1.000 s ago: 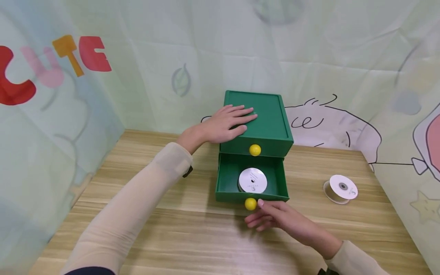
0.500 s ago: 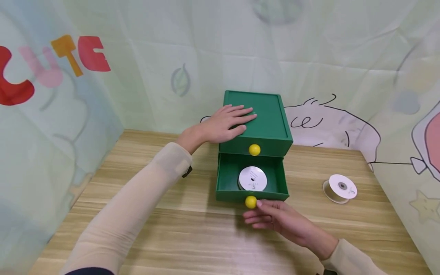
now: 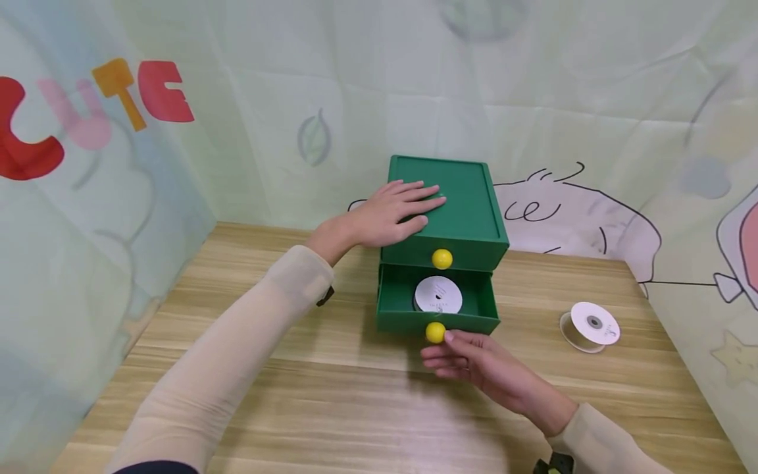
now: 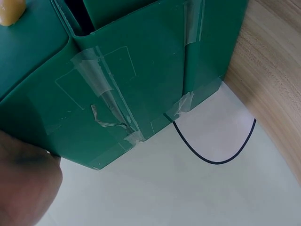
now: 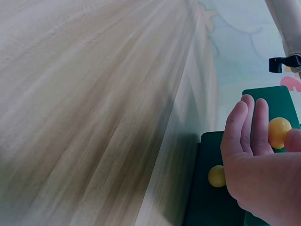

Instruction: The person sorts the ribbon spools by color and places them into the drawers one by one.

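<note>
A green drawer cabinet [image 3: 456,197] stands against the back wall. My left hand [image 3: 391,214] lies flat on its top, fingers spread. Below the top drawer, an open drawer [image 3: 391,320] holds a white ribbon spool [image 3: 438,293]. The thumb and finger of my right hand [image 3: 488,368] are at the yellow knob [image 3: 435,332] of that drawer. In the right wrist view the knob [image 5: 280,132] sits between thumb and fingers; the other fingers stretch out nearly straight. A blurred part of my left hand [image 4: 28,183] shows in the left wrist view.
A second ribbon spool [image 3: 591,326] stands on the wooden table [image 3: 331,408] to the right. Another yellow knob [image 5: 217,176] shows lower on the cabinet in the right wrist view. Clear tape [image 4: 96,75] covers the cabinet's side joints. Printed cloth walls [image 3: 260,131] enclose the table.
The open drawer has slid inward a little, with the spool in it, and my right hand has moved forward with its knob. My left hand has stayed on the cabinet top.
</note>
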The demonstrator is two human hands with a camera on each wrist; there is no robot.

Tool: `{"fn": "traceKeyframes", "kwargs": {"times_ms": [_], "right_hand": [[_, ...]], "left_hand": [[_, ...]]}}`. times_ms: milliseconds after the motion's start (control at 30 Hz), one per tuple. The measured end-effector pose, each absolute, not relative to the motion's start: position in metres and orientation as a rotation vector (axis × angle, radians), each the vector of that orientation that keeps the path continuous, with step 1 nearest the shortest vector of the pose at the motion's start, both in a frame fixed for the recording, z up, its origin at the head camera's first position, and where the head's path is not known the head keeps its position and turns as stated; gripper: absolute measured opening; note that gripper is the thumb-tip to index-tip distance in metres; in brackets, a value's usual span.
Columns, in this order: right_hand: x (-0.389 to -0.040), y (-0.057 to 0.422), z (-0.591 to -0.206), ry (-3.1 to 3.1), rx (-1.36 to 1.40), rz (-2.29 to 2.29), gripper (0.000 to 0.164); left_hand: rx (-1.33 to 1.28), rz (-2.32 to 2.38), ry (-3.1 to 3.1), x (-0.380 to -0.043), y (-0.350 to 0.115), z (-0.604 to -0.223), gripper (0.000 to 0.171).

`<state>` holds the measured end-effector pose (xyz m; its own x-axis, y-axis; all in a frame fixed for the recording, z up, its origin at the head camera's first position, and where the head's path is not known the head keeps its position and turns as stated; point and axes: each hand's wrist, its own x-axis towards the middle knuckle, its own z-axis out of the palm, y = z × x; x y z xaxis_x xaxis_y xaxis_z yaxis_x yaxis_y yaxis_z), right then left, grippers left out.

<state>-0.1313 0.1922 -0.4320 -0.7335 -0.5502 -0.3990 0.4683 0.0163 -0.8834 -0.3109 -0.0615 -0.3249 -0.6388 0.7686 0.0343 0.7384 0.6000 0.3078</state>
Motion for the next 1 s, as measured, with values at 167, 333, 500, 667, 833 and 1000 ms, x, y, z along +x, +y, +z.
{"fn": "traceKeyframes", "kwargs": {"times_ms": [167, 333, 500, 667, 833, 1000], "right_hand": [[-0.136, 0.188, -0.432, 1.599, -0.062, -1.822, 0.052], [-0.142, 0.183, -0.431, 1.624, -0.03, -1.846, 0.059], [-0.149, 0.18, -0.431, 1.645, -0.008, -1.866, 0.064], [-0.153, 0.171, -0.43, 1.698, 0.042, -1.902, 0.059], [-0.158, 0.164, -0.43, 1.714, 0.075, -1.96, 0.054], [-0.162, 0.16, -0.428, 1.718, 0.113, -1.976, 0.055]], "left_hand": [[1.287, 0.468, 2.714, -0.31, -0.061, -0.325, 0.057], [1.282, 0.478, 2.717, -0.31, -0.06, -0.324, 0.057], [1.286, 0.479, 2.711, -0.309, -0.059, -0.324, 0.057], [1.289, 0.477, 2.709, -0.308, -0.059, -0.323, 0.057], [1.287, 0.486, 2.707, -0.307, -0.058, -0.322, 0.056], [1.285, 0.489, 2.709, -0.307, -0.059, -0.322, 0.056]]}}
